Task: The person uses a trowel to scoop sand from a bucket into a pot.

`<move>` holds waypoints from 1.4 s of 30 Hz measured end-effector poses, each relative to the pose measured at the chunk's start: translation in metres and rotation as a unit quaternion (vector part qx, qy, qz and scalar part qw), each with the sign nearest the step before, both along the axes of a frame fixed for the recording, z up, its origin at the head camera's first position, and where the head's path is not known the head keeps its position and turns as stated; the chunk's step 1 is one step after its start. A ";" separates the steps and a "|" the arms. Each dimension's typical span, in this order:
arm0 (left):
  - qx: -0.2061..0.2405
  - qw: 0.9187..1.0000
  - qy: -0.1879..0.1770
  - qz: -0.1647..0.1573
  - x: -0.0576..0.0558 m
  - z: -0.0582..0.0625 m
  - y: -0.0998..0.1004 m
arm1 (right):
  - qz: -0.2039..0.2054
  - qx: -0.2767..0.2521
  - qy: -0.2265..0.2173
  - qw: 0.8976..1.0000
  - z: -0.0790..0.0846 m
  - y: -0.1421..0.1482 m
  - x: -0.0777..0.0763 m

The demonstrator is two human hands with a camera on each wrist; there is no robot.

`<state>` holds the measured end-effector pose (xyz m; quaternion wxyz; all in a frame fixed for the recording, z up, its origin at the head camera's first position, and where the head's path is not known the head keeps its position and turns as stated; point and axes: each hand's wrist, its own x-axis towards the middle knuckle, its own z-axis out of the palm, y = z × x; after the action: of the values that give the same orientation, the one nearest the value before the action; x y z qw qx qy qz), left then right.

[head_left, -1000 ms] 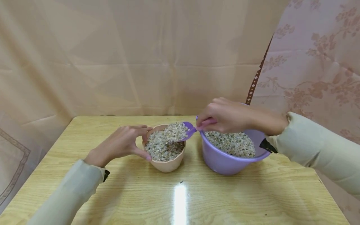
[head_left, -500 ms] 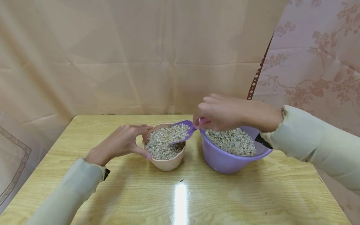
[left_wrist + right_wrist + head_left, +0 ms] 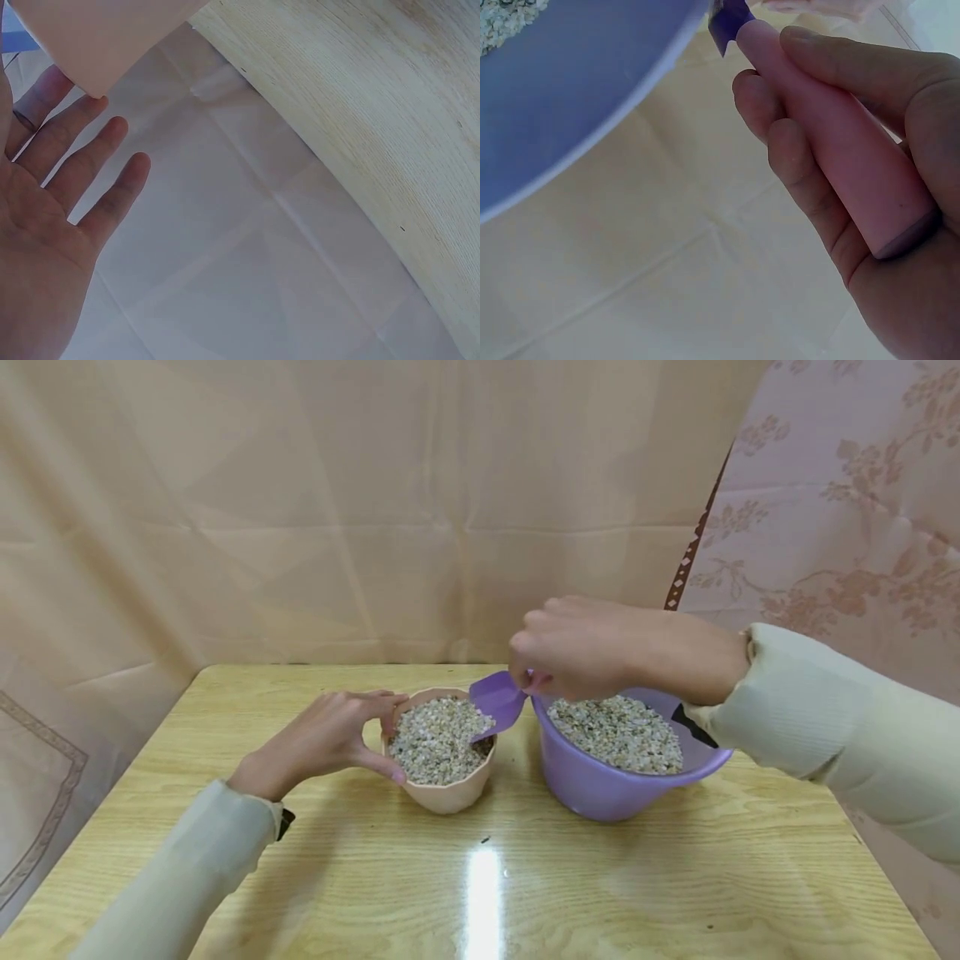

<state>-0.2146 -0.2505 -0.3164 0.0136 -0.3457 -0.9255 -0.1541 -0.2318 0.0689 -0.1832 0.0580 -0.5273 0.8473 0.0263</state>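
Observation:
My left hand (image 3: 322, 743) steadies a peach flowerpot (image 3: 448, 799) by its left side, thumb at the front and fingers behind the rim. Pale gravel (image 3: 435, 745) fills the pot nearly to the rim. In the left wrist view, the fingers (image 3: 105, 161) reach up to the pot's wall (image 3: 112, 37). My right hand (image 3: 581, 647) grips a trowel by its pink handle (image 3: 840, 142), palm hidden from the head view. The trowel's purple blade (image 3: 498, 700) tilts down over the pot's right rim, its bare face showing and its edge at the gravel.
Right of the pot stands a purple basin (image 3: 600, 793) holding more gravel (image 3: 618, 735), partly beneath my right forearm. Both containers rest on a wooden table (image 3: 360, 877). Beige cloth (image 3: 337, 510) hangs behind the table, with a pink floral cloth (image 3: 847, 543) at the right.
The trowel has tipped over and its gravel has slid into the pot, leaving the blade bare. My right hand has risen and shifted slightly left. The left hand stays on the pot.

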 end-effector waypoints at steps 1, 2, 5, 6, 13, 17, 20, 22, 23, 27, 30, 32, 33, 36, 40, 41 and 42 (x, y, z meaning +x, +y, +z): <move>0.000 1.000 0.000 -0.001 0.000 0.000 0.000 | -0.003 0.000 0.000 1.000 0.002 0.000 0.000; 0.000 1.000 0.000 -0.001 0.000 0.000 0.000 | -0.006 0.000 0.002 1.000 0.004 0.001 0.000; 0.000 1.000 -0.001 -0.001 0.000 0.000 0.000 | -0.010 -0.006 0.007 1.000 0.009 0.004 0.000; 0.000 1.000 -0.001 -0.002 -0.001 0.000 0.000 | -0.009 -0.008 0.009 1.000 0.010 0.005 0.000; -0.001 1.000 -0.001 -0.002 -0.001 -0.002 0.000 | -0.010 -0.042 0.009 0.999 0.013 0.015 0.000; -0.001 1.000 -0.002 -0.004 -0.002 -0.003 -0.001 | -0.024 -0.064 -0.002 0.998 0.012 0.022 0.000; -0.004 1.000 -0.002 -0.002 -0.003 -0.003 -0.001 | -0.024 -0.079 0.001 0.997 0.010 0.029 -0.002; -0.004 1.000 -0.005 -0.001 -0.003 -0.003 0.000 | -0.018 -0.090 0.007 0.996 0.008 0.033 -0.003; -0.004 1.000 -0.008 -0.001 -0.003 -0.003 0.000 | -0.017 -0.096 0.008 0.995 0.008 0.036 -0.004; -0.003 1.000 -0.022 0.005 -0.004 -0.001 -0.001 | -0.018 -0.114 0.009 0.993 0.005 0.046 -0.005; -0.007 1.000 -0.024 0.006 -0.005 0.000 -0.001 | -0.031 -0.123 0.004 0.992 0.004 0.053 -0.006; -0.010 1.000 -0.023 0.005 -0.006 0.001 -0.001 | -0.036 -0.129 0.005 0.991 0.004 0.057 -0.005; -0.013 1.000 -0.021 0.003 -0.006 0.001 -0.001 | -0.037 -0.132 0.006 0.991 0.004 0.059 -0.005; -0.020 1.000 -0.019 0.003 -0.006 0.002 -0.002 | -0.034 -0.143 0.015 0.989 0.005 0.064 -0.006; -0.031 0.999 -0.020 0.003 -0.007 0.005 -0.002 | -0.040 -0.153 0.019 0.987 0.007 0.074 -0.006; -0.033 0.999 -0.021 0.004 -0.007 0.005 -0.001 | -0.043 -0.153 0.020 0.987 0.008 0.076 -0.006; -0.034 0.999 -0.020 0.005 -0.008 0.006 0.000 | -0.046 -0.152 0.021 0.987 0.008 0.079 -0.006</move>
<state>-0.2224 -0.2510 -0.3106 -0.0163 -0.3382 -0.9320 -0.1294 -0.2378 0.1481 -0.1747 -0.0396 -0.4894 0.8660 -0.0945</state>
